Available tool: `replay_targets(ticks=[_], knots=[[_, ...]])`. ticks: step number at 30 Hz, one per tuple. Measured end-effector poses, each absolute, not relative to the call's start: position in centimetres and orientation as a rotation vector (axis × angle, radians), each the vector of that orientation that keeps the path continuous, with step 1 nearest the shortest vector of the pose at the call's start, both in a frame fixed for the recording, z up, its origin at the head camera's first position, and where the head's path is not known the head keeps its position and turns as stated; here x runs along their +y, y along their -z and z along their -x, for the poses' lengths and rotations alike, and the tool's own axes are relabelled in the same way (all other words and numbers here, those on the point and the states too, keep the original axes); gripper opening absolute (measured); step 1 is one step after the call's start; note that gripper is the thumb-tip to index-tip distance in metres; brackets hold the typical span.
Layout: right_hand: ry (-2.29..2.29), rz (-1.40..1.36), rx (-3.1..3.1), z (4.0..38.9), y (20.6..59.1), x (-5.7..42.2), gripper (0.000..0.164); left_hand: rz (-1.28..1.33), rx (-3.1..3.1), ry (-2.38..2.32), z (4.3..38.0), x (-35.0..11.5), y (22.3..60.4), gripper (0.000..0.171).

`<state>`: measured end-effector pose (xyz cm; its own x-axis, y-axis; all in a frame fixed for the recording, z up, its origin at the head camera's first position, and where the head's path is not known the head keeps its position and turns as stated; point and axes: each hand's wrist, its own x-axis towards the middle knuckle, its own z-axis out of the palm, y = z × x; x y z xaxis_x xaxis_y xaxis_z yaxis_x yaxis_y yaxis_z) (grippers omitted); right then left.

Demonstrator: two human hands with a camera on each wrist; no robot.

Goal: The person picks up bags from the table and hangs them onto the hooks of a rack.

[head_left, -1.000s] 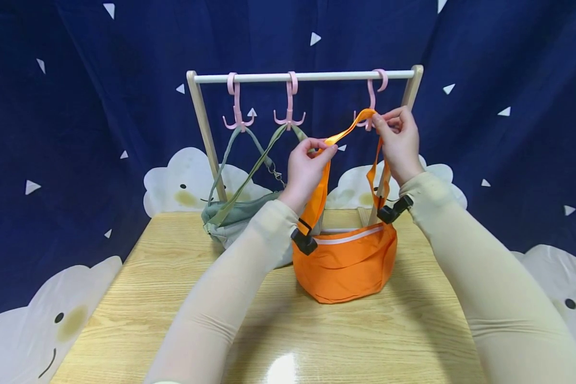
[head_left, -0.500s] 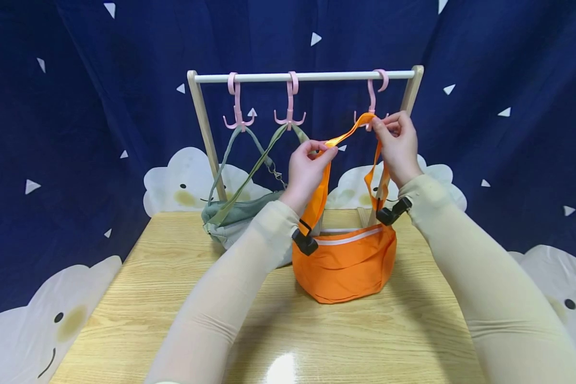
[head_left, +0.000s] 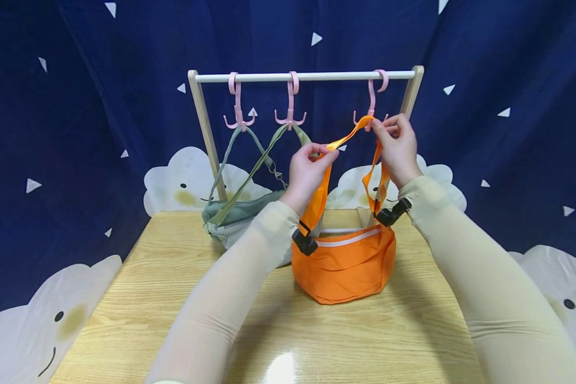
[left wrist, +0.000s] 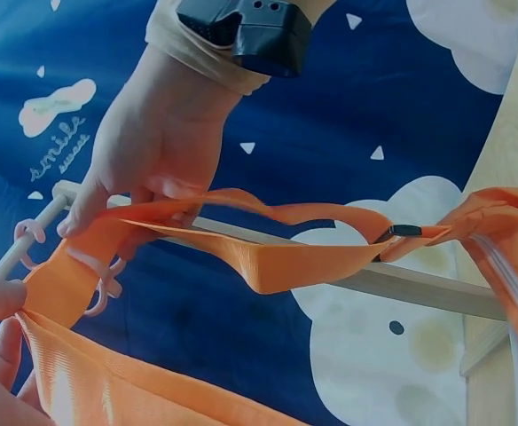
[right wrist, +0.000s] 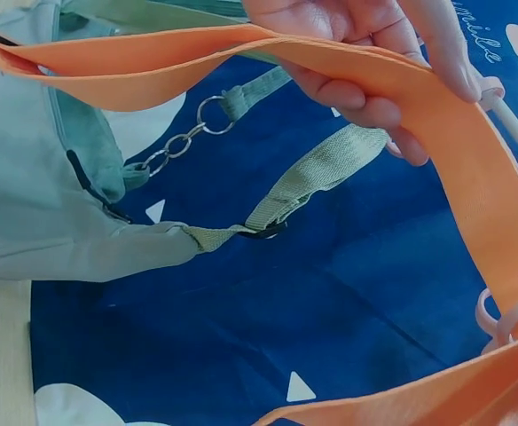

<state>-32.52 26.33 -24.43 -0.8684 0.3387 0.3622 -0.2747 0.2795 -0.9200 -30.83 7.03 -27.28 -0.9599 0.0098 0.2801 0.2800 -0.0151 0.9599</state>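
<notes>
An orange waist bag [head_left: 343, 269] with a white zip stands upright close over the table's middle. My left hand [head_left: 308, 172] pinches its orange strap [head_left: 320, 197] between thumb and fingers. Further right and higher, my right hand [head_left: 399, 149] pinches the same strap beside the rightmost pink hook [head_left: 372, 96]. Between the hands the strap arches across the hook's lower prongs; in the right wrist view a pink prong [right wrist: 505, 328] shows in front of the strap. Beyond my right hand the strap hangs down doubled to the bag.
A rack with a white rail [head_left: 331, 76] and wooden posts stands at the back. A grey-green bag [head_left: 235, 213] rests behind my left forearm, its straps on the left pink hook [head_left: 238, 104] and middle pink hook [head_left: 290, 101]. The wooden table [head_left: 163, 272] extends below.
Both hands have lowered slightly, the right one more and a little leftward. The strap's top has sunk lower against the right hook's prongs. The bag has hardly moved.
</notes>
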Motion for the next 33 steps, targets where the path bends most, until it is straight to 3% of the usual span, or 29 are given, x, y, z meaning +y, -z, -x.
replay_targets(ticks=[33], knots=[[-1.593,0.095,-2.185,32.3,26.3,26.0,0.026,0.312,-2.204,1.977,31.3,7.0,29.1,0.020]])
